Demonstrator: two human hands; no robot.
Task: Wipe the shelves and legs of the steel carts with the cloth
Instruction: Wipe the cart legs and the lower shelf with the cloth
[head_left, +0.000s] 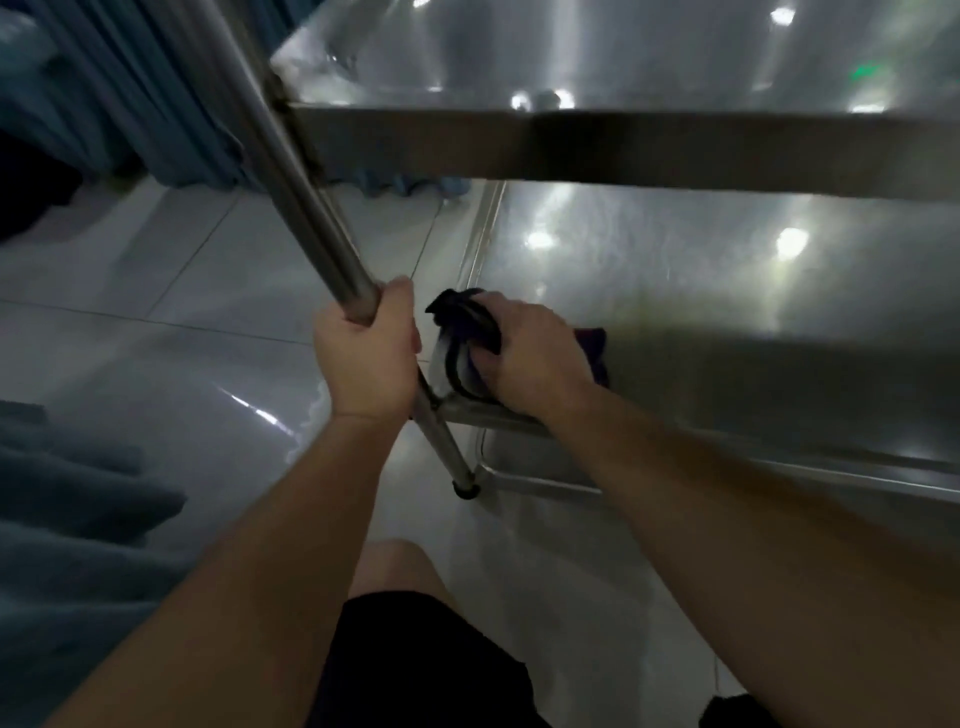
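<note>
Right hand (524, 353): closed over the cloth, pressing it onto the near-left corner of the lower shelf.
Cloth (462, 332): dark, bunched; one fold sticks out past the fingers toward the leg, another edge shows behind the hand on the shelf side.
Left hand (366, 353): fist wrapped around the leg, thumb on top, no cloth in it; judged a steadying grip.
Leg (311, 208): round steel tube, long axis running from upper left down to a black foot cap (466, 490) on the floor; passes just beside the cloth, on its left.
Key relation: cloth lies immediately right of the leg, at the joint where leg meets shelf; the right hand is the nearer one for wiping either surface.
Lower shelf (727, 312): bright steel, extends away to the right of the cloth.
Upper shelf (623, 140): front edge crosses above both hands.
Floor (156, 291): pale glossy tile.
Curtain (156, 104): blue, hanging behind the cart.
</note>
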